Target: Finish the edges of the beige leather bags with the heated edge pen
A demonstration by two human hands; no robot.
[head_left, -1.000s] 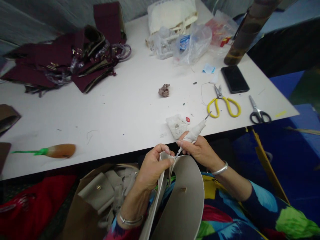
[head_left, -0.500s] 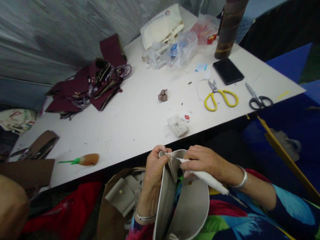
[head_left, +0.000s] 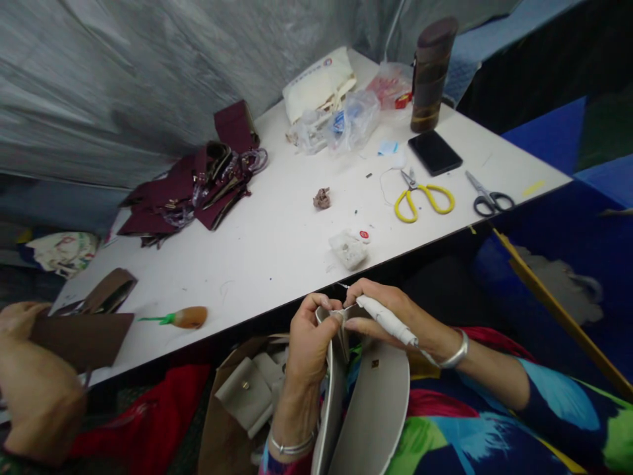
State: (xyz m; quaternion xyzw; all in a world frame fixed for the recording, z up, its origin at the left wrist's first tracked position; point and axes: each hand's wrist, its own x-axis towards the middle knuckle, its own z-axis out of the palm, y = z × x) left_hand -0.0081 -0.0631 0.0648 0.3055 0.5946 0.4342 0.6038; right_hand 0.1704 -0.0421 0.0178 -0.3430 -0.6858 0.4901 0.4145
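My left hand (head_left: 310, 338) pinches the top edge of a folded beige leather piece (head_left: 368, 415) that stands on my lap below the table edge. My right hand (head_left: 395, 315) grips a white-handled awl-like tool (head_left: 386, 318), its thin metal tip at the same top edge, right beside my left fingertips. Both hands are closed. The handle lies back across my right hand toward the wrist, which wears a silver bangle.
On the white table (head_left: 257, 244): yellow scissors (head_left: 421, 197), grey scissors (head_left: 487, 196), black phone (head_left: 435, 152), brown flask (head_left: 428, 64), plastic bags (head_left: 346, 112), maroon pieces (head_left: 198, 185), small clear box (head_left: 349, 249), orange-handled tool (head_left: 182, 318). Another person's arm (head_left: 34, 389) holds brown leather at left. Bag of beige parts (head_left: 247, 392).
The view has tilted up and back. My right hand turned the tool over, from handle pointing at the table to handle lying back toward my wrist, tip kept at the leather's edge.
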